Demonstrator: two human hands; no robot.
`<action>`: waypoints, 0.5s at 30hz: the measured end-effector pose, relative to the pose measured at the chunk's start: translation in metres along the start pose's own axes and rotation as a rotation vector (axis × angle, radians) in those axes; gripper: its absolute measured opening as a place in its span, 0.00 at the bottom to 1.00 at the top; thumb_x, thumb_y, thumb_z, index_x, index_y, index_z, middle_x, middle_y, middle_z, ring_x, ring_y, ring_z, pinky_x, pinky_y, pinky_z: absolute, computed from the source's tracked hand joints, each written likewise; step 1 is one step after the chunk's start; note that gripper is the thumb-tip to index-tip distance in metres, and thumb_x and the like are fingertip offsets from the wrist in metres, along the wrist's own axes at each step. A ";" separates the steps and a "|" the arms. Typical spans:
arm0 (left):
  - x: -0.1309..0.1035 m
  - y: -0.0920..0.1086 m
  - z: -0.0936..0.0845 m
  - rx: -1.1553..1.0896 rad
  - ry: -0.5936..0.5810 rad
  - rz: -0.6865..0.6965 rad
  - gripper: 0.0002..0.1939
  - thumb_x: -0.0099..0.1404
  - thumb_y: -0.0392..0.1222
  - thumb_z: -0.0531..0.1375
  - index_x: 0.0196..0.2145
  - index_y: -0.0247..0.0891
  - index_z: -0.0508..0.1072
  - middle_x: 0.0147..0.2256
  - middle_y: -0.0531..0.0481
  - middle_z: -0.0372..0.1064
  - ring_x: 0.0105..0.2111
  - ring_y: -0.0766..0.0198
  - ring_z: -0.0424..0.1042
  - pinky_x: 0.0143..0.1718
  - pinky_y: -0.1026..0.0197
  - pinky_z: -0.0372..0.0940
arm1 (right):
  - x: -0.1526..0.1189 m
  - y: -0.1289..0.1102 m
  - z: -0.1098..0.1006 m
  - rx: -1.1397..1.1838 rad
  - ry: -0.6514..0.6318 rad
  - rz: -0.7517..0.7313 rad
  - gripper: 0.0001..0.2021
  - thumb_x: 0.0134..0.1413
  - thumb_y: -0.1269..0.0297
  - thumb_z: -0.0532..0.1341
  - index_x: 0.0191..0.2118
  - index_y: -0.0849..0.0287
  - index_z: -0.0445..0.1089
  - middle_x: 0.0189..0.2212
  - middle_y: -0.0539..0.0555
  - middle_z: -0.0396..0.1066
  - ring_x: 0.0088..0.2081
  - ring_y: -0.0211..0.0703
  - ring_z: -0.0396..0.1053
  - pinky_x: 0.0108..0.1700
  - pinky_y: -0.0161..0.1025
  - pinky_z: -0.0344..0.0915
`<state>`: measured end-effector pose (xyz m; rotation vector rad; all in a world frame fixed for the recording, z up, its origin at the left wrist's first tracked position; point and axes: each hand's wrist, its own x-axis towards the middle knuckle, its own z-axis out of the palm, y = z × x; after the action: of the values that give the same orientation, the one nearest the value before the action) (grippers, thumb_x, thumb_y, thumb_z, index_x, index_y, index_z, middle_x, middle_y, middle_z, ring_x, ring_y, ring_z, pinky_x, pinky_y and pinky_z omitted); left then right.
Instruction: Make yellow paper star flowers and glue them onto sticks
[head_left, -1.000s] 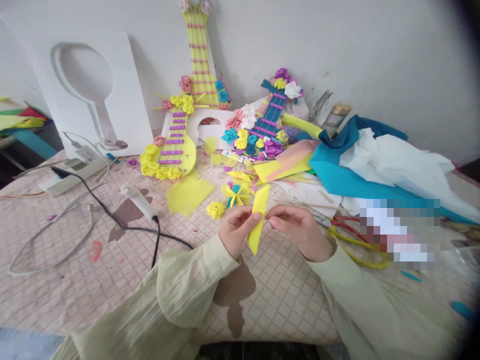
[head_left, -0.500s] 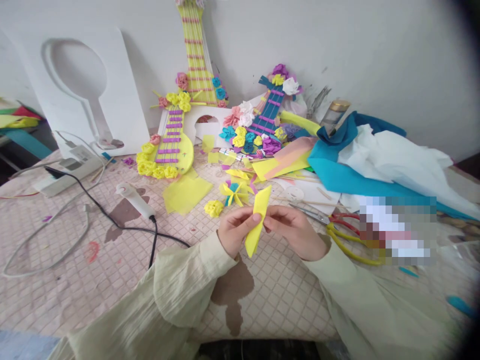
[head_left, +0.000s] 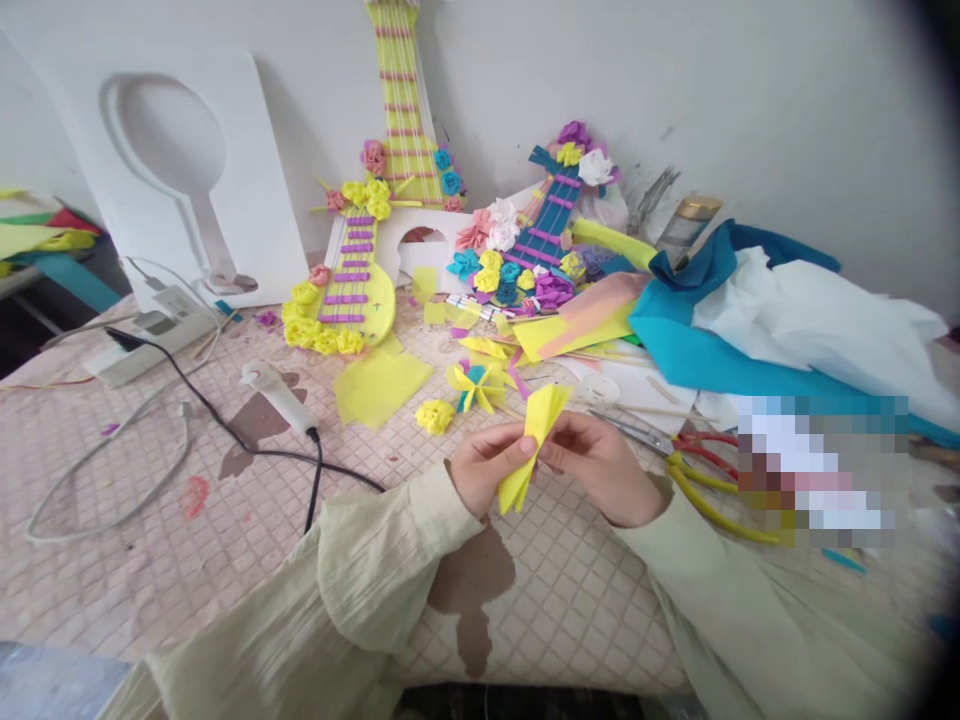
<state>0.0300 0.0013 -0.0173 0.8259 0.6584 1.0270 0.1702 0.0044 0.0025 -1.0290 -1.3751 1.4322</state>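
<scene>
Head view: left hand [head_left: 484, 472] pinches folded yellow paper [head_left: 546, 410], held tilted above the bench [head_left: 570, 610]. Right hand [head_left: 611, 470] pinches the paper's right side. Scissors [head_left: 676, 463] lie to the right, handles partly pixelated; any lettering there is unreadable. Beyond: yellow flower [head_left: 435, 417], yellow guitar [head_left: 380, 303], blue guitar [head_left: 544, 224]. Farther, gold-lidded jar [head_left: 684, 232]; any print too small to read.

Near edge: open worktop [head_left: 570, 610] between the sleeves [head_left: 386, 545], room for a hand.
Between left hand [head_left: 482, 468] and right hand [head_left: 609, 468]: folded yellow paper [head_left: 544, 412] fills the gap.
Left: white corded tool [head_left: 282, 398] and black cord [head_left: 244, 452] lie across.
Right: scissors [head_left: 679, 466], teal cloth [head_left: 671, 345] heaped beyond.
Back: flowered guitars [head_left: 360, 300] wall it off.
</scene>
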 end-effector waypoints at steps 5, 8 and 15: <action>0.000 0.006 0.004 0.072 0.108 0.044 0.13 0.48 0.45 0.64 0.31 0.35 0.74 0.18 0.54 0.66 0.18 0.72 0.63 0.20 0.68 0.57 | -0.001 0.001 -0.001 -0.083 0.077 -0.046 0.06 0.43 0.63 0.61 0.28 0.59 0.67 0.22 0.48 0.66 0.25 0.34 0.63 0.28 0.34 0.62; 0.002 0.007 0.002 0.131 0.188 0.138 0.09 0.48 0.43 0.64 0.27 0.35 0.74 0.22 0.53 0.69 0.21 0.71 0.65 0.24 0.68 0.60 | -0.003 0.002 0.002 -0.093 0.046 -0.047 0.07 0.45 0.61 0.60 0.29 0.60 0.68 0.23 0.49 0.67 0.26 0.35 0.64 0.29 0.35 0.64; -0.001 0.009 -0.004 0.564 0.125 0.335 0.10 0.56 0.42 0.58 0.34 0.36 0.75 0.33 0.47 0.73 0.31 0.64 0.70 0.33 0.64 0.64 | -0.004 0.001 0.002 -0.204 0.055 -0.035 0.07 0.44 0.61 0.61 0.28 0.59 0.70 0.26 0.51 0.70 0.31 0.39 0.67 0.35 0.37 0.65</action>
<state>0.0221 0.0039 -0.0113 1.4054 0.9600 1.2193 0.1692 0.0001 0.0016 -1.1593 -1.5147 1.2478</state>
